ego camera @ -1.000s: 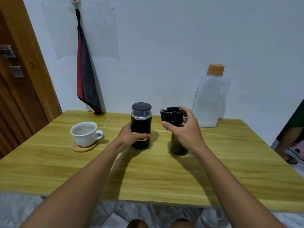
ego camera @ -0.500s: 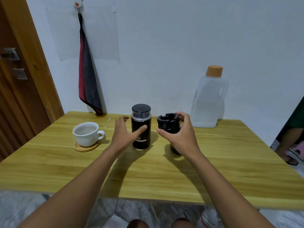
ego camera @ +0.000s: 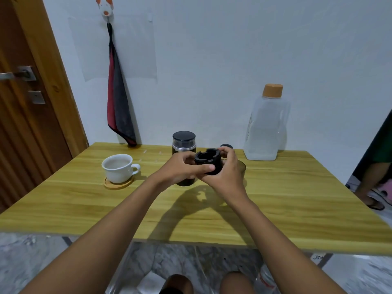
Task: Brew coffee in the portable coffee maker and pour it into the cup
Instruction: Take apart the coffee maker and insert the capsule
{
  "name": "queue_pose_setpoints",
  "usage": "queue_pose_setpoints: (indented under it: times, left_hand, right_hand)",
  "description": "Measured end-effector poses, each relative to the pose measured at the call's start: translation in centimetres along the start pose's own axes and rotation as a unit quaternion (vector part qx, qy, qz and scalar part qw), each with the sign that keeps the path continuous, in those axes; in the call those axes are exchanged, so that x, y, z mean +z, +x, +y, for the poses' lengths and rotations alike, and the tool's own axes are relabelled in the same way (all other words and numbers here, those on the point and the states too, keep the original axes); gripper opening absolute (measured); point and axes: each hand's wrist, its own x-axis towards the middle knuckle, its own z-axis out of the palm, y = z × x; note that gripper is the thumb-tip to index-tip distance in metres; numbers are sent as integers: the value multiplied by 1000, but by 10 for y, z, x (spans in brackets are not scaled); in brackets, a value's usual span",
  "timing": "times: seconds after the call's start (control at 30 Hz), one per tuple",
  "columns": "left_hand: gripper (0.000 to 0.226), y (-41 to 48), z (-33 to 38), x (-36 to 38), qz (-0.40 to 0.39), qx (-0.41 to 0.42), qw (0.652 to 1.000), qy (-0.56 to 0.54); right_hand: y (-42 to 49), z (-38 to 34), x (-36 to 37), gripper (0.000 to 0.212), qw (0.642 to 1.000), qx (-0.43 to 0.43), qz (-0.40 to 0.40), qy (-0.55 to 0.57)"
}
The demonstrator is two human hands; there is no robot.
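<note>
Desk (ego camera: pixel 297 198): water jug (ego camera: pixel 267 124) at the back, capped. Coffee maker (ego camera: pixel 184 143) upright mid-desk, lid on. Cup (ego camera: pixel 118 167) to its left on a coaster (ego camera: pixel 118 183), no dark coffee showing. Your left hand (ego camera: pixel 178 169) and right hand (ego camera: pixel 228 177) both grip the black top piece (ego camera: pixel 209 160) just above the desk. Early days, I judge: filling, brewing and pouring all remain.

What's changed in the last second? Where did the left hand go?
The left hand let go of the black canister and moved right to the black slotted part, which it now grips together with the right hand. The right hand kept its hold. Canister, white cup and water bottle stayed put.
</note>
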Motion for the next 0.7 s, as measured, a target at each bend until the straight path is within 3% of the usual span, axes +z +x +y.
queue_pose_setpoints:
  times: [0.17, 0.3, 0.4, 0.5, 0.7]
  left_hand:
    - [31, 3, -4, 7, 23, 22, 999, -36]
    - [31, 8, -5, 10, 35, 14, 999, -19]
    - [32, 14, -6, 13, 24, 9, 1000, -6]
    - [32, 21, -7, 14, 24, 4, 1000, 6]
    - [42, 39, -11, 14, 29, -7, 999, 25]
  right_hand:
    - [1, -1, -18, 79, 997, -15, -74, 1]
    - [23, 2, -68, 62, 986, -13, -164, -39]
    - [50, 4, -97, 34, 994, 29, -97, -26]
    - [86, 18, -97, 22, 996, 48, -48, -63]
    - [152, 74, -59, 37, 971, 116, -137, -161]
